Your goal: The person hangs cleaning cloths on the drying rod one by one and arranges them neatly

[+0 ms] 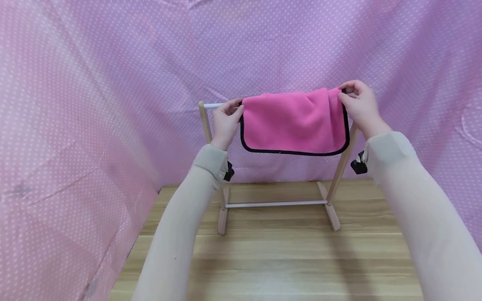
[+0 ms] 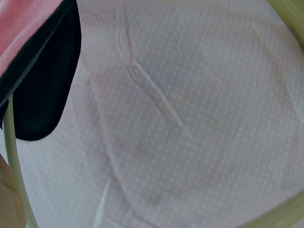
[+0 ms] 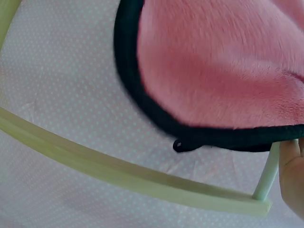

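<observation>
A pink towel (image 1: 290,123) with black edging hangs folded over the top bar (image 1: 213,105) of a small wooden rack. At the towel's left upper edge, my left hand (image 1: 226,123) pinches the fabric between thumb and fingers. My right hand (image 1: 360,104) pinches its right upper edge, close to the rack's right end. The cloth is wrinkled toward that right side. In the right wrist view, a small black loop (image 3: 183,145) sticks out from the edging, and the right fingers (image 3: 290,171) sit at the bar. The left wrist view shows the towel's dark rear layer (image 2: 47,90) hanging behind the front one.
The rack's right leg (image 1: 340,167) slants down to a wooden foot (image 1: 331,213), and a white lower bar (image 1: 276,204) joins both sides. It stands on a wood-grain table (image 1: 278,259). Pink dotted fabric (image 1: 169,54) hangs behind and at the sides.
</observation>
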Demonstrator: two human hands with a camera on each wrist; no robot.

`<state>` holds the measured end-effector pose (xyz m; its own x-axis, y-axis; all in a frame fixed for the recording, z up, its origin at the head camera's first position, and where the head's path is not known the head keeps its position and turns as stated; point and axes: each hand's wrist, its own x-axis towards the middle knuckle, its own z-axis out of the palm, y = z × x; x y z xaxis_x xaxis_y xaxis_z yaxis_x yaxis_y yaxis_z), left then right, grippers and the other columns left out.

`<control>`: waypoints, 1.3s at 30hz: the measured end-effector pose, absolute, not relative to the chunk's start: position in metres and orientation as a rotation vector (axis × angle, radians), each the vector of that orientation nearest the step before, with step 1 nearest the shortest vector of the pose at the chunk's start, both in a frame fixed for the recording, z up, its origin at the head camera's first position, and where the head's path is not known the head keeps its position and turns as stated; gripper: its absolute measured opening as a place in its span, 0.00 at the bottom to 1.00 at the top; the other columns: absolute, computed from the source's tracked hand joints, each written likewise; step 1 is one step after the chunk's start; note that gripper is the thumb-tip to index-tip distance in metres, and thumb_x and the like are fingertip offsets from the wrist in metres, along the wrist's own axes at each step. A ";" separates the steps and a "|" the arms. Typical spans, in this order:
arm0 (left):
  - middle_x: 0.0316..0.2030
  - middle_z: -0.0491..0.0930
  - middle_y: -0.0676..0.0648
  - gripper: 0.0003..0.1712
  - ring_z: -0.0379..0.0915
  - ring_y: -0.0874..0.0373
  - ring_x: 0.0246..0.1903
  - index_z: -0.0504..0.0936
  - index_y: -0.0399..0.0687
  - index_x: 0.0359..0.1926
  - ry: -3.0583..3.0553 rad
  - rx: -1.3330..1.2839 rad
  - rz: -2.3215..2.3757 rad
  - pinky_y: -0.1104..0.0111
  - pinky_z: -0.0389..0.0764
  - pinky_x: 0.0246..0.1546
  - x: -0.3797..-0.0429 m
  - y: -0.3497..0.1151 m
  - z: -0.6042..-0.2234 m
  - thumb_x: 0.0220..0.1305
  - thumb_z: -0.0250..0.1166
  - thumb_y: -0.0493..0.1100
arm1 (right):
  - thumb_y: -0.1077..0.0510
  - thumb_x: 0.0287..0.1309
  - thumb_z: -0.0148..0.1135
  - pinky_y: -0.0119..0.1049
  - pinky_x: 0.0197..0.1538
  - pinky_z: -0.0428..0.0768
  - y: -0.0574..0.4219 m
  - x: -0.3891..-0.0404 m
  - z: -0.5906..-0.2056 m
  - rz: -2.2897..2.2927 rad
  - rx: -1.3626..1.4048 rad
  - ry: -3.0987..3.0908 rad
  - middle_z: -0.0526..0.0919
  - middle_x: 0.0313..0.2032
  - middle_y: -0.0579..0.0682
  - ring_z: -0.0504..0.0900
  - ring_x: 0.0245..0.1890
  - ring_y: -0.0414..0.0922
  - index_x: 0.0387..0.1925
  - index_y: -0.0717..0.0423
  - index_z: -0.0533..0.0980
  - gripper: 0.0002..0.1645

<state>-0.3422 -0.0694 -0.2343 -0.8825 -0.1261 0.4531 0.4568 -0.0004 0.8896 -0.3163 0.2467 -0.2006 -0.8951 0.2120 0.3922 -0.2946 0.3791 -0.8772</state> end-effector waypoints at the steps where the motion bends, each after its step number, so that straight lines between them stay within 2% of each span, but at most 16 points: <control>1: 0.35 0.81 0.47 0.15 0.76 0.67 0.31 0.82 0.37 0.49 -1.865 -0.319 -1.935 0.77 0.82 0.33 -0.344 -0.073 -0.234 0.61 0.63 0.33 | 0.62 0.62 0.52 0.15 0.30 0.72 0.248 -0.317 -0.200 1.567 0.045 -2.182 0.72 0.30 0.35 0.71 0.28 0.28 0.36 0.43 0.73 0.09; 7: 0.33 0.81 0.50 0.14 0.76 0.68 0.28 0.82 0.35 0.48 -1.752 -0.232 -1.978 0.79 0.80 0.28 -0.353 -0.089 -0.233 0.60 0.63 0.32 | 0.66 0.61 0.54 0.17 0.26 0.76 0.256 -0.322 -0.201 1.816 -0.090 -1.979 0.72 0.30 0.38 0.73 0.28 0.30 0.33 0.45 0.73 0.10; 11: 0.34 0.82 0.48 0.14 0.76 0.66 0.29 0.82 0.35 0.48 -1.767 -0.223 -2.033 0.79 0.80 0.28 -0.354 -0.092 -0.234 0.60 0.63 0.32 | 0.62 0.59 0.57 0.14 0.29 0.75 0.257 -0.324 -0.205 1.576 -0.115 -2.095 0.73 0.28 0.33 0.73 0.27 0.25 0.33 0.45 0.73 0.06; 14: 0.41 0.83 0.44 0.15 0.77 0.65 0.34 0.82 0.38 0.50 -1.833 -0.208 -2.004 0.79 0.80 0.31 -0.353 -0.092 -0.234 0.61 0.63 0.32 | 0.56 0.59 0.58 0.14 0.32 0.71 0.256 -0.325 -0.209 1.311 -0.133 -2.185 0.70 0.28 0.29 0.70 0.26 0.21 0.36 0.45 0.73 0.03; 18: 0.48 0.82 0.40 0.17 0.77 0.63 0.37 0.80 0.40 0.52 -1.913 -0.216 -1.926 0.79 0.80 0.36 -0.350 -0.093 -0.236 0.61 0.63 0.33 | 0.53 0.60 0.58 0.15 0.31 0.68 0.254 -0.322 -0.217 1.160 -0.137 -2.202 0.67 0.29 0.31 0.68 0.26 0.21 0.43 0.52 0.73 0.11; 23: 0.48 0.82 0.41 0.22 0.76 0.64 0.38 0.75 0.43 0.58 -2.014 -0.264 -1.926 0.78 0.80 0.37 -0.348 -0.096 -0.241 0.63 0.62 0.36 | 0.53 0.60 0.59 0.14 0.30 0.69 0.251 -0.319 -0.231 1.167 -0.115 -2.186 0.69 0.29 0.32 0.68 0.26 0.21 0.50 0.59 0.71 0.20; 25: 0.49 0.82 0.40 0.23 0.77 0.63 0.39 0.72 0.42 0.61 -2.045 -0.311 -1.942 0.76 0.81 0.38 -0.348 -0.096 -0.243 0.64 0.61 0.36 | 0.54 0.60 0.59 0.14 0.31 0.69 0.250 -0.316 -0.236 1.187 -0.096 -2.195 0.73 0.32 0.35 0.69 0.27 0.21 0.54 0.59 0.69 0.22; 27: 0.50 0.81 0.39 0.25 0.79 0.61 0.43 0.70 0.42 0.62 -2.055 -0.363 -1.960 0.74 0.81 0.43 -0.348 -0.094 -0.244 0.64 0.60 0.35 | 0.56 0.60 0.58 0.14 0.33 0.70 0.249 -0.315 -0.240 1.207 -0.051 -2.210 0.77 0.37 0.43 0.70 0.28 0.21 0.57 0.58 0.67 0.24; 30: 0.50 0.80 0.36 0.26 0.79 0.60 0.42 0.68 0.41 0.64 -2.044 -0.428 -1.967 0.72 0.82 0.46 -0.349 -0.092 -0.242 0.65 0.59 0.34 | 0.59 0.61 0.57 0.14 0.35 0.72 0.250 -0.314 -0.243 1.245 0.004 -2.224 0.79 0.41 0.44 0.71 0.30 0.21 0.60 0.57 0.66 0.25; 32: 0.50 0.80 0.36 0.25 0.80 0.61 0.40 0.69 0.42 0.64 -2.036 -0.440 -1.977 0.72 0.82 0.45 -0.348 -0.091 -0.239 0.65 0.59 0.34 | 0.61 0.61 0.57 0.14 0.36 0.72 0.250 -0.313 -0.242 1.253 0.027 -2.222 0.80 0.39 0.42 0.72 0.29 0.21 0.58 0.58 0.67 0.24; 34: 0.48 0.81 0.36 0.25 0.79 0.64 0.36 0.69 0.43 0.63 -2.037 -0.446 -1.978 0.73 0.82 0.42 -0.348 -0.090 -0.235 0.66 0.58 0.35 | 0.63 0.60 0.57 0.14 0.36 0.72 0.249 -0.313 -0.241 1.290 0.045 -2.195 0.77 0.35 0.35 0.72 0.29 0.21 0.56 0.59 0.69 0.21; 35: 0.48 0.81 0.37 0.24 0.80 0.63 0.35 0.70 0.44 0.63 -2.040 -0.441 -1.980 0.73 0.82 0.41 -0.348 -0.090 -0.233 0.66 0.59 0.35 | 0.64 0.60 0.57 0.14 0.37 0.72 0.248 -0.313 -0.239 1.309 0.056 -2.174 0.77 0.35 0.35 0.72 0.29 0.21 0.54 0.60 0.70 0.20; 39: 0.53 0.80 0.40 0.24 0.80 0.59 0.45 0.70 0.48 0.63 -2.035 -0.432 -2.009 0.71 0.82 0.47 -0.348 -0.088 -0.223 0.67 0.58 0.36 | 0.67 0.58 0.56 0.13 0.37 0.73 0.244 -0.313 -0.232 1.370 0.112 -2.085 0.75 0.32 0.29 0.74 0.30 0.23 0.49 0.58 0.74 0.15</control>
